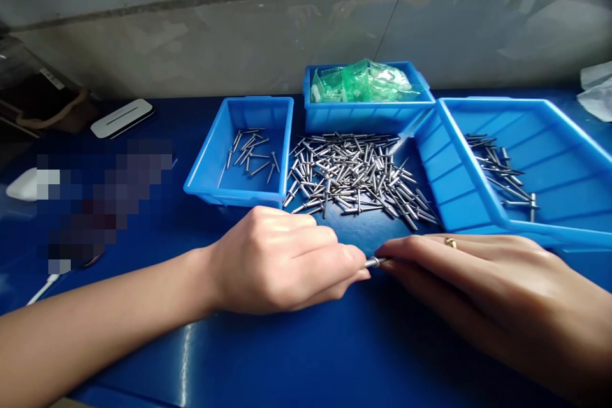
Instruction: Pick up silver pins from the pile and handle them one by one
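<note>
My left hand [291,261] is closed in a pinch on one end of a small metal rivet [371,262], a shiny rod with a collar. The fingertips of my right hand [482,287], which wears a ring, are closed on the other end. Only the short middle part of the rivet shows between the two hands, just above the blue tabletop. Behind the hands lies a loose pile of similar rivets [354,172]. A blue bin [239,194] left of the pile holds several of them, and so does a larger blue bin [540,140] at the right.
A blue bin [368,116] with green plastic bags [363,81] stands behind the pile, against the grey wall [191,57]. At the left are a white flat device [122,118], a white rounded object [29,185] and a cable [43,288]. A pixelated patch covers part of that side.
</note>
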Motion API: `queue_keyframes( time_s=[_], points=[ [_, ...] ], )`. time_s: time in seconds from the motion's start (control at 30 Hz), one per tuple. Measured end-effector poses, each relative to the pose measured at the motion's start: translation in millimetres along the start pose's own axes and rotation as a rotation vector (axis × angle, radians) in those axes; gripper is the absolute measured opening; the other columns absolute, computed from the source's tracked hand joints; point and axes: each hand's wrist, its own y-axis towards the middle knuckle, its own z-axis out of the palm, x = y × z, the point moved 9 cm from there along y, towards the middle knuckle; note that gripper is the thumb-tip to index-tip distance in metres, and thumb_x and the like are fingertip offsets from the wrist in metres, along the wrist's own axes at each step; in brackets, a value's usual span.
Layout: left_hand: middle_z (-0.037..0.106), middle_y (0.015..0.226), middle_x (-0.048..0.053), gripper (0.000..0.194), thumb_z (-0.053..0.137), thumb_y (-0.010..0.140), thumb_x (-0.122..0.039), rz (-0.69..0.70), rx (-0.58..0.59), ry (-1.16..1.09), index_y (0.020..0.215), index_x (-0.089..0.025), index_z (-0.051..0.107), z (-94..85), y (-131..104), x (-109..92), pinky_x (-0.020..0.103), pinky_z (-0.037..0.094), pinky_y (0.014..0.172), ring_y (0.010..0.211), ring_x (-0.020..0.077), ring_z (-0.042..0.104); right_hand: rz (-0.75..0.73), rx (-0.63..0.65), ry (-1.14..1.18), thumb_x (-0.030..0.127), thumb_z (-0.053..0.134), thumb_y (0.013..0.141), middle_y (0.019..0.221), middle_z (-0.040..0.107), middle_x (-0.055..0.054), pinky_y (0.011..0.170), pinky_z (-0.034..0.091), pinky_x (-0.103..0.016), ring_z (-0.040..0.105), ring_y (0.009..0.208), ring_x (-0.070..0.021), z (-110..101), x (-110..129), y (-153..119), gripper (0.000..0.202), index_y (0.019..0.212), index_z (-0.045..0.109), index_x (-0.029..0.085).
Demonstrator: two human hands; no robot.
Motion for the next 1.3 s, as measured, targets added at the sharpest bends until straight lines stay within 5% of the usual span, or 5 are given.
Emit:
queue_keyframes(
  time_s=[0.33, 0.47, 0.8, 0.97, 1.3],
  points=[
    [0.086, 0.079, -0.003, 0.033, 0.064, 0.129, -0.012, -0.072, 0.074, 0.069, 0.101, -0.019, 0.081, 9.8, 4, 6, 0.028, 0.056, 0.056, 0.055, 0.0122, 0.069, 0.064, -0.077, 0.050, 0.021, 0.052, 0.134, 0.088, 0.085, 0.001, 0.055, 0.051, -0.037, 0.075, 0.061, -0.0217, -13, -2, -24, 0.033, 0.115, 0.076, 0.034],
    [0.080, 0.072, -0.003, 0.044, 0.055, 0.132, -0.013, -0.060, 0.073, 0.078, 0.094, -0.019, 0.078, 9.1, 5, 5, 0.030, 0.054, 0.054, 0.052, 0.0135, 0.066, 0.127, -0.057, 0.006, 0.046, 0.076, 0.129, 0.087, 0.084, -0.002, 0.057, 0.059, -0.035, 0.083, 0.075, -0.0277, -5, -9, -43, 0.017, 0.121, 0.088, 0.037],
    [0.101, 0.110, 0.006, 0.022, 0.071, 0.135, -0.018, -0.009, 0.026, -0.096, 0.131, -0.014, 0.092, -2.6, 3, 1, 0.024, 0.080, 0.093, 0.095, 0.0178, 0.099, 0.152, -0.009, 0.066, 0.047, 0.093, 0.118, 0.085, 0.084, -0.004, 0.064, 0.066, -0.032, 0.086, 0.081, -0.0294, 9, -8, -48, 0.013, 0.120, 0.094, 0.034],
    [0.103, 0.118, 0.008, 0.029, 0.071, 0.131, -0.009, 0.020, 0.101, -0.181, 0.124, -0.018, 0.098, -1.8, 5, 0, 0.024, 0.081, 0.103, 0.106, 0.0205, 0.101, -0.009, 0.052, 0.125, 0.008, 0.070, 0.122, 0.092, 0.093, -0.004, 0.054, 0.059, -0.026, 0.085, 0.065, -0.0203, 7, 8, -13, 0.028, 0.108, 0.086, 0.026],
    [0.099, 0.099, 0.002, 0.026, 0.075, 0.127, -0.010, -0.017, 0.037, -0.127, 0.107, -0.018, 0.088, 3.2, 6, -3, 0.025, 0.078, 0.081, 0.078, 0.0154, 0.091, 0.002, 0.039, 0.055, 0.025, 0.044, 0.142, 0.089, 0.089, -0.003, 0.054, 0.053, -0.033, 0.079, 0.058, -0.0171, 1, 8, -5, 0.046, 0.110, 0.076, 0.025]
  ],
)
